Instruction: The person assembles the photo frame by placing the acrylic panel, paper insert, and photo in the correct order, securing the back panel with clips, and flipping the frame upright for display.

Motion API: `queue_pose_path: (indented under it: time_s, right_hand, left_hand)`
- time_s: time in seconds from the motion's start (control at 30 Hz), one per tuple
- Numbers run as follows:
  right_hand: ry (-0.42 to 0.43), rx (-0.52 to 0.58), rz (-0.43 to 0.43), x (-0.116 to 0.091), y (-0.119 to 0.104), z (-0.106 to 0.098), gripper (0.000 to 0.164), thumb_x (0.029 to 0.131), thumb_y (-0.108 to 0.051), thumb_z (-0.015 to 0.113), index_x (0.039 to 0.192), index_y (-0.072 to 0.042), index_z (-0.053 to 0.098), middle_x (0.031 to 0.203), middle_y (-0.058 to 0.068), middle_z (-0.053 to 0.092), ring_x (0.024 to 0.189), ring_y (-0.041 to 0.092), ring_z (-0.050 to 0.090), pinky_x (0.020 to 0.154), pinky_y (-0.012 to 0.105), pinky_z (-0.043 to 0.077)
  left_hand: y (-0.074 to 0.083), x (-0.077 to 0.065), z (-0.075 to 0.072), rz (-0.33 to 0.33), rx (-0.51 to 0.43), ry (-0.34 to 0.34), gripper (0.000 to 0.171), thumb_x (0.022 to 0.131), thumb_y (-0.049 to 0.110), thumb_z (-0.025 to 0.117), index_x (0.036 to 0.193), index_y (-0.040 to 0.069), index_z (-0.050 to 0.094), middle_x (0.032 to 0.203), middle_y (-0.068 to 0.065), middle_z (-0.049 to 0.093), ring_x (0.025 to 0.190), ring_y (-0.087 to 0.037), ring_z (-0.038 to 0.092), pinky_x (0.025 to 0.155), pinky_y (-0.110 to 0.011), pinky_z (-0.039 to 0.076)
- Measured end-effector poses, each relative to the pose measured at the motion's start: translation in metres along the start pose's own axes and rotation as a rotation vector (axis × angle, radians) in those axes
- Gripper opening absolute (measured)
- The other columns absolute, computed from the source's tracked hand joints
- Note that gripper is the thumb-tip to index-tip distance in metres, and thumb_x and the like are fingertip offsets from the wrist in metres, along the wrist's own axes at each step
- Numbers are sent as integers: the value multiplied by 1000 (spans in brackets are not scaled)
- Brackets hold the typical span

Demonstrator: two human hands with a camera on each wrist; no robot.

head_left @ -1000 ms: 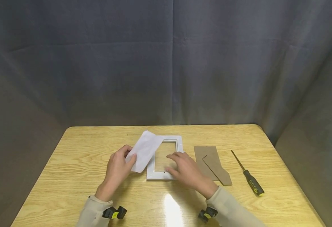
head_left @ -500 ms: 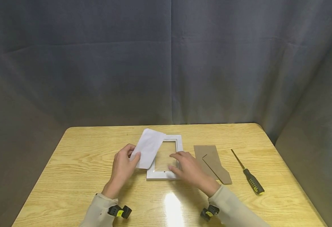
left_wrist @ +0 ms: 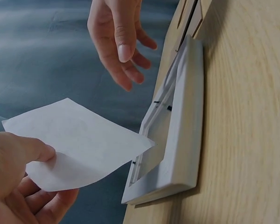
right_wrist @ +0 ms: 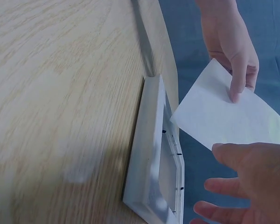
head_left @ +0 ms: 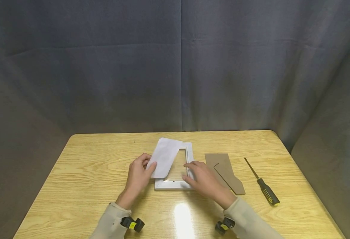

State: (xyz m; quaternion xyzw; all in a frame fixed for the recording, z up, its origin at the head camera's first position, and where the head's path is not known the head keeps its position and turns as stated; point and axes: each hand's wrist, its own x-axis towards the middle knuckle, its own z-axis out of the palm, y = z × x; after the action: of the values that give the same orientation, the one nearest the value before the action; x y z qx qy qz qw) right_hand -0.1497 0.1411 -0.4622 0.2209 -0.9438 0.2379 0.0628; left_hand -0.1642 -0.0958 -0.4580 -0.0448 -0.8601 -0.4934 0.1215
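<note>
White sheet: pinched by its near-left part between thumb and fingers of left hand, the closer of the 2 and the only 1 with a hold. Lies just ahead and to the right of those fingers, raised over the left side of white frame. Slants lengthwise from near left to far right; judged by angle, slightly clockwise of the frame's own near-to-far long axis. Cannot tell about contact between sheet and frame. Right hand: fingers loose and spread, grasping nothing, over the frame's right side, apart from the sheet. Farther right, flat on table: brown board with angled strut, then screwdriver. Behind it all, dark curtain.
</note>
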Motion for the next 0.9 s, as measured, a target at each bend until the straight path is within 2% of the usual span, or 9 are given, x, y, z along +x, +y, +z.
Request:
queue_pose_path:
  time_s: [0.27,0.57,0.7,0.83,0.9]
  right_hand:
    - [3,-15,8,-2,4,0,44,86,-32,64,120,-6,63,109,12,64,99,27,58,87,42,47]
    - [-1,18,25,-4,8,0,45,85,-31,65,121,-4,63,110,13,63,101,29,57,87,43,46]
    - [-12,12,26,-5,9,0,44,86,-30,64,122,-5,62,113,13,63,103,28,57,88,43,47]
    - [-15,14,16,-4,10,-1,45,86,-31,64,123,-5,62,113,13,63,103,28,57,89,43,46]
    - [-17,10,17,-4,11,-2,45,86,-32,64,122,-5,62,113,13,63,103,28,57,89,44,46]
  left_hand:
    - [0,-1,10,-20,-88,-45,11,84,10,67,93,5,65,86,-9,72,79,-13,67,67,-26,55]
    - [-6,2,20,-82,-125,-60,12,84,9,66,94,2,63,91,-15,71,83,-17,68,67,-26,55]
    - [-8,2,24,-95,-114,-62,13,84,8,66,96,2,63,93,-16,71,82,-16,67,66,-27,56]
    - [-9,2,26,-97,-74,-59,16,85,9,66,99,4,63,89,-13,72,74,-12,63,62,-27,53]
    - [-10,3,27,-101,-71,-58,20,85,8,65,104,4,62,91,-12,72,76,-11,63,63,-27,53]
